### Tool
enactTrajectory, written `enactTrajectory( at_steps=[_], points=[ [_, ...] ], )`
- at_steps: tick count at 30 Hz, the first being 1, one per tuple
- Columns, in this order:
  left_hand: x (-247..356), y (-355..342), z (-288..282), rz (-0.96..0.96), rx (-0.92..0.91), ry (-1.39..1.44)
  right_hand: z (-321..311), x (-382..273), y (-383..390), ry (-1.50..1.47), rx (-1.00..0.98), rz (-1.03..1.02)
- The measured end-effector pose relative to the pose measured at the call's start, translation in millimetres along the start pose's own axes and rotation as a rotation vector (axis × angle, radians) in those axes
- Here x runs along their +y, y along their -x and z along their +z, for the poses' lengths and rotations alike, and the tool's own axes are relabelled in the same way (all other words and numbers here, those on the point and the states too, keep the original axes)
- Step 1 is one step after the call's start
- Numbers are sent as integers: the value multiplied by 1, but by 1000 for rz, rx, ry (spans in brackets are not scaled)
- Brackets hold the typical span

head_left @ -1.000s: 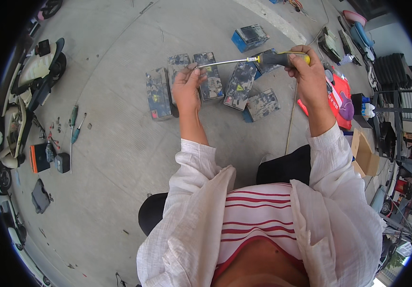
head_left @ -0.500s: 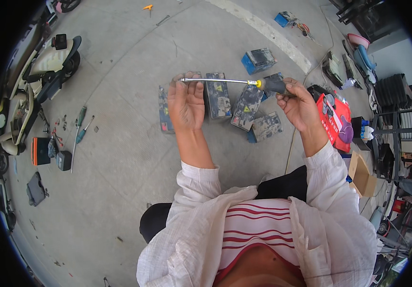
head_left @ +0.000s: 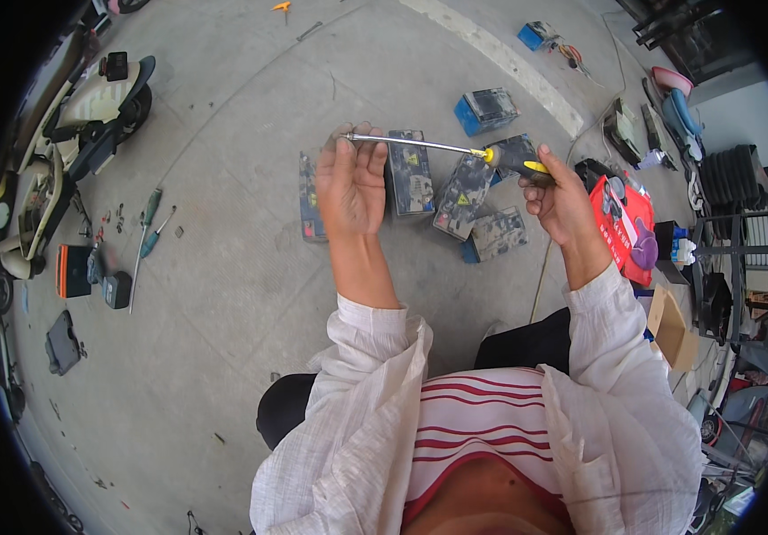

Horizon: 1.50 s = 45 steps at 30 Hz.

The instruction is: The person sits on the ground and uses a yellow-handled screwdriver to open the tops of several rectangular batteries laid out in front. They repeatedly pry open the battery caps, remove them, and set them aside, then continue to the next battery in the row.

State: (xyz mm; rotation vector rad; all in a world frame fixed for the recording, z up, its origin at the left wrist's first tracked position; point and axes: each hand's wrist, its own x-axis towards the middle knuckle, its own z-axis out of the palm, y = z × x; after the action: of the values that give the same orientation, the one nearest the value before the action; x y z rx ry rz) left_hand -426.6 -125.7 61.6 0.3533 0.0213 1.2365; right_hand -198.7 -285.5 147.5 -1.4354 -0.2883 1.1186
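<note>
A long screwdriver (head_left: 510,160) with a yellow-and-black handle and a shiny metal shaft is held crosswise in front of me. My right hand (head_left: 560,198) is closed around the handle's end, thumb along its yellow part. At the other end, my left hand (head_left: 354,192) has its palm up, with the shaft's tip between thumb and curled fingers. Below the tool, dusty block-shaped batteries stand on the floor: an upright one (head_left: 413,183) between my hands, a slanted one (head_left: 462,198) beside it, and another (head_left: 312,207) partly hidden behind my left hand.
More batteries (head_left: 488,111) lie farther off, one (head_left: 537,36) with loose wires. Left are green-handled screwdrivers (head_left: 151,209), a black-and-orange box (head_left: 74,271) and a scooter (head_left: 103,98). Right are a red bag (head_left: 620,227), an open cardboard box (head_left: 672,328) and a metal rack (head_left: 740,241).
The screwdriver has turned in my right hand, showing more yellow on its handle. Its tip end has risen slightly, and my left fingers have curled closer around it.
</note>
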Motion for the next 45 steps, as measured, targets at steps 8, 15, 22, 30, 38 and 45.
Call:
enactTrajectory(
  at_steps=[8,15,22,30,38,45],
  points=[
    [-18,1,-10,-38,231,88,2,-4,6,-118,-160,-319],
    [-24,3,-8,-78,261,93,-7,-9,8,-28,-110,-333],
    [-68,13,-21,-247,585,309,-12,-12,10,229,14,-493],
    [-147,63,-61,-432,994,370,11,-13,34,961,-53,-803],
    [-168,75,-79,-447,1009,243,22,-4,28,1130,-135,-816],
    [-171,82,-79,-420,979,155,27,0,20,1164,-150,-769]
  ],
)
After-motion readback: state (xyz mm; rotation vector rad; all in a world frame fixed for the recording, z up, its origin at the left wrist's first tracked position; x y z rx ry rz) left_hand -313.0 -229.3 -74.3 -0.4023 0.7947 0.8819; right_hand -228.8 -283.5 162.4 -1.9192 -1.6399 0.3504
